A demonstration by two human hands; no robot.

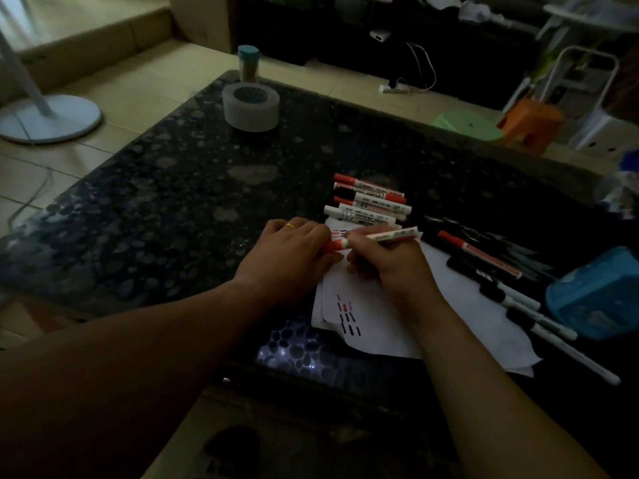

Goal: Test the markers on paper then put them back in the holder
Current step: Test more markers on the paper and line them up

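Two hands mid-frame over paper point(373, 326): right hand point(383, 267) pinching white marker point(390, 235), left hand point(294, 247) gripping its red cap point(333, 246). Lower right: blue holder point(594, 299), contents not discernible.

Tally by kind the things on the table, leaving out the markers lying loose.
Held marker: 1
Paper pile: 1
Tape roll: 1
Lidded jar: 1
Blue holder: 1
Total: 5

- One head view — looks forward and down across the table point(179, 202).
- Left hand point(290, 250) and right hand point(387, 267) close, mid-frame; wide angle takes in floor point(138, 77) beyond.
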